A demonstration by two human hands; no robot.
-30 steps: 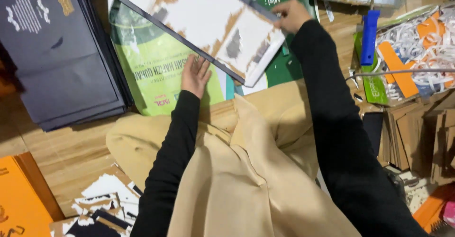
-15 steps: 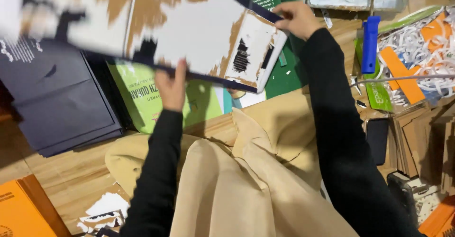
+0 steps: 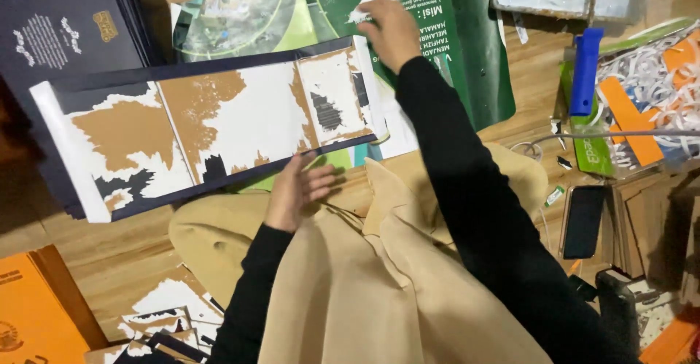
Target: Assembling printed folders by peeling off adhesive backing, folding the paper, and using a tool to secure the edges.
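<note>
Fingers of left hand [image 3: 295, 189] spread under torn navy cardboard panel [image 3: 211, 127]; right hand [image 3: 390, 29] pinches its top edge.

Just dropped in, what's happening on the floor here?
A person in black sleeves and a tan garment sits over a wooden floor, handling a long dark-edged cardboard panel whose paper facing is partly torn away, showing brown and white patches. The right hand grips its top right corner; the left hand, fingers spread, is at the bottom edge. Green printed sheets lie underneath. A blue-handled tool and a dark phone lie to the right, and torn scraps at lower left.
</note>
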